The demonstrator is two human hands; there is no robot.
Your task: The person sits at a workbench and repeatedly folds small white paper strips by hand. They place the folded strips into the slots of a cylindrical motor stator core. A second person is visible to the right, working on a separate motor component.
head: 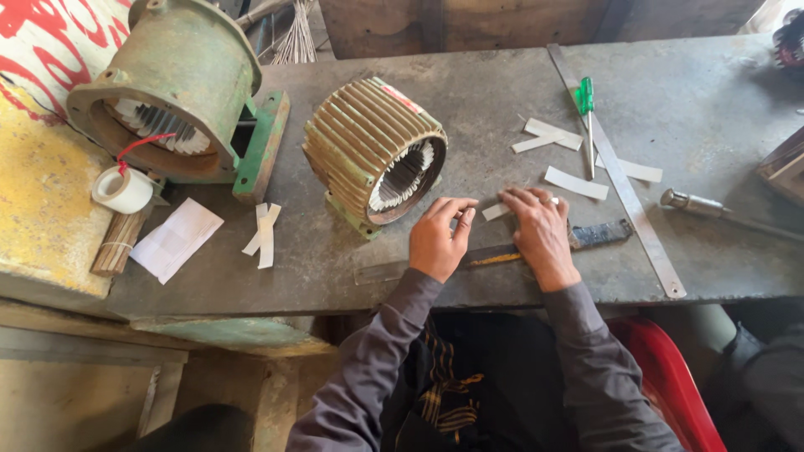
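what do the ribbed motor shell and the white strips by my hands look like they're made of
Ribbed motor shell: probably cast metal, with worn greenish-tan paint and rigid moulded fins. White strips: likely paper or thin insulating card, being flat, matte and cleanly cut.
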